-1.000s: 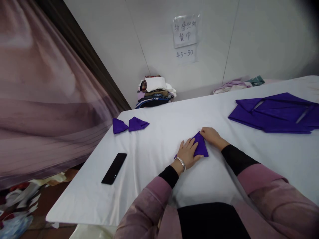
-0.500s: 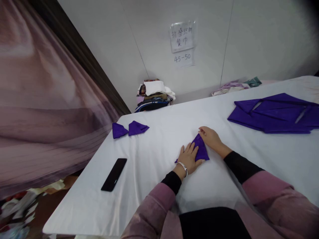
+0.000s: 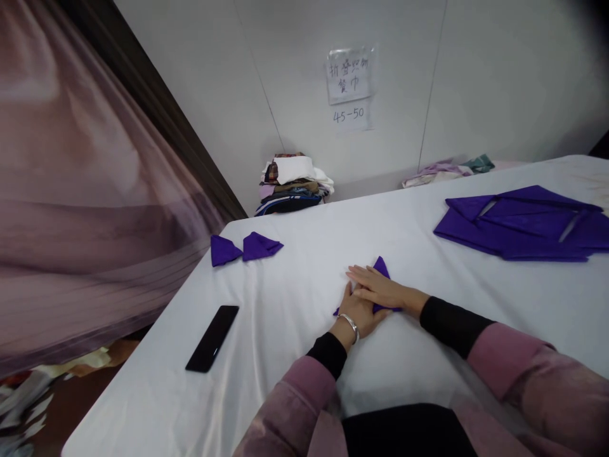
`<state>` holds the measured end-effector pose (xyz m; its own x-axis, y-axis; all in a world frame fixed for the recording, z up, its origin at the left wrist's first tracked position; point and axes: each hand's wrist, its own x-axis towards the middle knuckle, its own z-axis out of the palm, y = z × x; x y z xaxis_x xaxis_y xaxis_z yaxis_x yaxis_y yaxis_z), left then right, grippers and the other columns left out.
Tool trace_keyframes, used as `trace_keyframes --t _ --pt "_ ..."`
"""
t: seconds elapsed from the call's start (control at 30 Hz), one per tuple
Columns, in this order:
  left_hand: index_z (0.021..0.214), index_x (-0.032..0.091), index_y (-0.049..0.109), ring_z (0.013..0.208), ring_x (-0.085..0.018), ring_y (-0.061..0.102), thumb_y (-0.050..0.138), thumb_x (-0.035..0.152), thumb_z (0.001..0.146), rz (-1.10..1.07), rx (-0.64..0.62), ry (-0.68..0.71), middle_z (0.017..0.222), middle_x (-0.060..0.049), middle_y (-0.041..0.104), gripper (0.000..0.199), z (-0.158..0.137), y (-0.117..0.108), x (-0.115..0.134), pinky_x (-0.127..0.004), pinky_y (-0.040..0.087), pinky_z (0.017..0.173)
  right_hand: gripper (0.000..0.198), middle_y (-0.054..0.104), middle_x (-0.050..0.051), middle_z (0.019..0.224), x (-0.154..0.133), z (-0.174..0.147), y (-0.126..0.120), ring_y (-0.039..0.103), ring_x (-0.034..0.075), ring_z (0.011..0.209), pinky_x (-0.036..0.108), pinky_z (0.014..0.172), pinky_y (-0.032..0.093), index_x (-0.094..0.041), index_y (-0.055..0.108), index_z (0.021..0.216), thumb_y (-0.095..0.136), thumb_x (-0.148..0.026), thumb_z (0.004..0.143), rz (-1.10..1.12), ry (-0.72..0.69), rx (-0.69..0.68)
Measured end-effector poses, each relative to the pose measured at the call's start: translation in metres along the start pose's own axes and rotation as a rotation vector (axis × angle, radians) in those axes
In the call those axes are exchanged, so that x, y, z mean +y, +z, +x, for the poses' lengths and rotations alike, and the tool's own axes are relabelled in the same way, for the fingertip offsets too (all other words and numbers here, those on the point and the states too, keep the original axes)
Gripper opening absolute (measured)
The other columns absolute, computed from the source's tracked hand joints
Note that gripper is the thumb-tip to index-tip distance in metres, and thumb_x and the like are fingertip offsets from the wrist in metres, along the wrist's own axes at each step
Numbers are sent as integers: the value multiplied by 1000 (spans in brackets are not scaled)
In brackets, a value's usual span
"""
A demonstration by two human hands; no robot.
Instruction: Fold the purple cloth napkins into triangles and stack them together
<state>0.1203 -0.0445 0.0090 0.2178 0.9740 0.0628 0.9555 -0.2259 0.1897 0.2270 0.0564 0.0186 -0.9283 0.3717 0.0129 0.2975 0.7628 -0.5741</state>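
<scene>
A folded purple napkin lies in front of me, mostly covered by my hands; its pointed tip and bits of its lower edge show. My left hand, with a silver bracelet at the wrist, rests flat on it, fingers partly hidden under the other hand. Stretched out across the napkin and the left fingers is my right hand, its fingers pointing left. Neither hand grips the cloth.
Two folded purple napkins lie at the table's left edge, above a black phone. More purple cloth is spread at the right. Behind the white table stand piled clothes; a curtain hangs at left.
My right hand has left the napkin's top tip and moved left and down, now lying across the napkin and my left hand. The left hand has stayed in place.
</scene>
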Motion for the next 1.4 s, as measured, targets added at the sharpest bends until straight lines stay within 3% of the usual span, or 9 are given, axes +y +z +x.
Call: trace_keyframes --t 0.17,0.4,0.53,0.63,0.73,0.8,0.87,1.2,1.4 --pt "142 20 23 135 -28 21 28 61 86 -21 -63 -27 145 -10 33 69 -1 1 -1 -55 12 110 63 23 8 149 29 11 -5 13 21 138 41 111 8 -21 28 143 31 -55 90 -109 32 41" --pt "142 20 24 137 -27 15 23 64 86 19 -46 -26 149 -10 25 71 0 3 -2 -54 15 109 57 28 6 148 58 24 -15 16 21 137 43 110 9 -26 35 139 31 -54 90 -208 120 101" --pt "141 20 25 137 -26 16 22 65 85 21 -47 -32 149 -9 24 72 0 5 -3 -54 16 109 55 29 6 148 66 33 -32 18 22 137 44 109 11 -25 36 138 33 -52 89 -212 288 144" --pt "141 21 25 138 -25 16 22 65 85 9 -44 -35 150 -9 24 72 0 7 -4 -54 16 109 56 24 9 150 53 34 -40 14 24 137 49 108 12 -23 28 142 22 -50 92 -204 398 219" --pt "141 20 26 137 -26 18 24 64 85 2 -26 -27 149 -9 26 71 1 6 -4 -54 15 109 60 16 7 152 21 24 -28 6 22 139 47 109 6 -23 23 144 18 -53 92 -178 277 242" --pt "141 21 25 136 -27 18 28 61 86 9 0 -3 148 -8 28 68 2 5 -2 -53 13 110 62 16 5 152 -1 14 -11 6 21 139 44 110 4 -24 23 144 20 -57 91 -131 117 172" --pt "142 23 24 137 -29 17 33 57 86 19 23 16 148 -7 27 66 2 3 -1 -53 11 110 62 16 6 152 -14 6 5 7 22 139 45 110 4 -25 24 144 23 -58 91 -101 52 108" --pt "144 17 18 138 -27 14 24 65 85 -58 -94 -41 149 -11 23 76 -1 -2 0 -51 8 112 70 21 10 150 6 6 12 12 25 138 45 110 11 -18 27 143 17 -61 89 -157 188 122" --pt "144 15 15 139 -26 10 20 67 84 11 -35 -168 150 -10 22 79 -37 -1 -13 -51 10 111 68 27 8 148 9 5 20 17 25 137 45 108 16 -20 30 142 16 -61 89 -291 166 149"
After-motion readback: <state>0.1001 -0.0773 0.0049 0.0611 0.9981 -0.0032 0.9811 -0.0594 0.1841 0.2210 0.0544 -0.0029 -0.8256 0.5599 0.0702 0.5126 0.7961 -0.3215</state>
